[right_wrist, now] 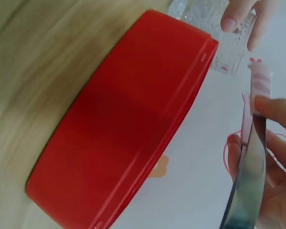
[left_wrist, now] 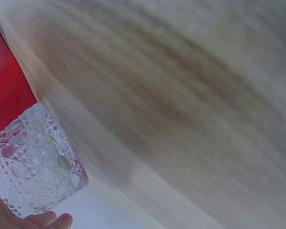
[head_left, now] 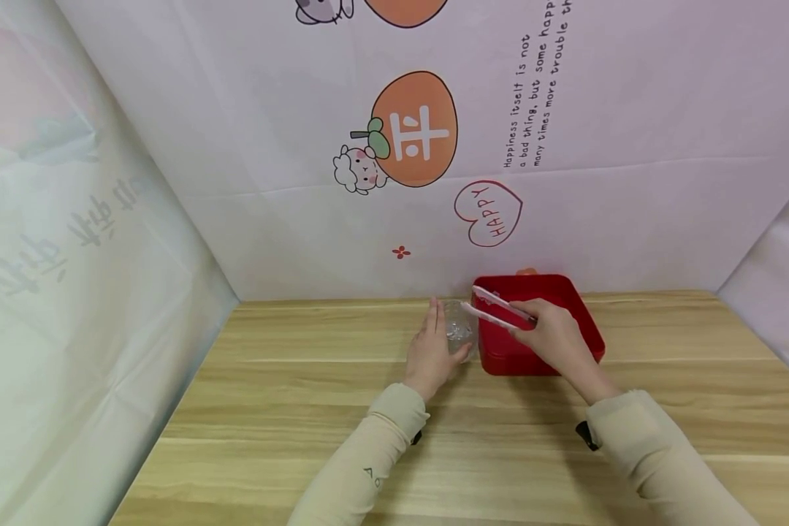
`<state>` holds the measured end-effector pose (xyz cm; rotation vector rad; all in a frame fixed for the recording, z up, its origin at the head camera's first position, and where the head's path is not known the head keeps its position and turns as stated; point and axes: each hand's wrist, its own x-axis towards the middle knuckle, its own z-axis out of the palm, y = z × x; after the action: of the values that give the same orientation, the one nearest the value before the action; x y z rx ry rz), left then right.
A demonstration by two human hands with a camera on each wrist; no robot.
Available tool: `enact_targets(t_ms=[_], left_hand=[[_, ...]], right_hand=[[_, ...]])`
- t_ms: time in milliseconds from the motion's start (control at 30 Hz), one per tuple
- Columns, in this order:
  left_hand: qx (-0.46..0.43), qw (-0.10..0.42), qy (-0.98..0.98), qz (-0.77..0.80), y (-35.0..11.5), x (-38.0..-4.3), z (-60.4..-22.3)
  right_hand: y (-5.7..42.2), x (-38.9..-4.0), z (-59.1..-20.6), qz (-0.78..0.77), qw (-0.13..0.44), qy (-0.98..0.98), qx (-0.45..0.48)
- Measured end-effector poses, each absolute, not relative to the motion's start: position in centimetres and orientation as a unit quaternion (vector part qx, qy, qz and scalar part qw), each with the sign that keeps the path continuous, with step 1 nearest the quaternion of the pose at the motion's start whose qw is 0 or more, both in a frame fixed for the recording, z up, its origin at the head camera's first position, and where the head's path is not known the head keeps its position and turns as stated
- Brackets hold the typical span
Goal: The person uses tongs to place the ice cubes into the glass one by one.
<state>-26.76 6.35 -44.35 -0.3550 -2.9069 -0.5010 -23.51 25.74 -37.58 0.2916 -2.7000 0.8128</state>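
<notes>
A clear glass with a cut diamond pattern (head_left: 459,330) stands on the table against the left side of a red box (head_left: 522,367). My left hand (head_left: 430,356) holds the glass from the left, fingers along its far side and thumb on the near side. The right hand (head_left: 557,337) grips a pair of tongs (right_wrist: 248,176) over the box, their pale pink tips spread apart and pointing left toward the glass. Something small and translucent shows near the tips in the head view; I cannot tell what it is.
The wood-grain table (head_left: 302,394) meets a white printed backdrop (head_left: 289,219) just behind the box and glass. Another white sheet (head_left: 72,292) hangs along the left side. The red box has raised walls.
</notes>
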Motion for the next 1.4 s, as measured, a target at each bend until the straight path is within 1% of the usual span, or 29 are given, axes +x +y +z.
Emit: enact_targets(t_ms=[133,467,867,1000,1200,1400], left_hand=[[-0.119,0.087,-0.975,-0.166,6.3,-26.8,-44.3],[-0.120,0.088,-0.974,-0.169,6.3,-26.7,-44.4],[-0.120,0.092,-0.975,-0.161,6.2,-26.7,-44.4],[-0.121,0.095,-0.975,-0.162,6.2,-26.6,-44.4],[-0.118,0.082,-0.976,-0.163,6.2,-26.7,-44.5],[-0.115,0.081,-0.977,-0.162,6.0,-26.7,-44.6]], right_hand=[[26.1,-23.9,-37.2,0.276,0.170,-0.943,0.077],[26.7,-25.4,-37.5,0.270,0.170,-0.947,0.040],[27.1,-27.3,-39.4,0.260,0.126,-0.957,0.003],[27.3,-28.0,-40.1,0.258,0.100,-0.961,-0.004],[27.4,-28.6,-41.3,0.254,0.060,-0.965,-0.010],[27.1,-29.0,-42.1,0.256,0.053,-0.965,-0.010]])
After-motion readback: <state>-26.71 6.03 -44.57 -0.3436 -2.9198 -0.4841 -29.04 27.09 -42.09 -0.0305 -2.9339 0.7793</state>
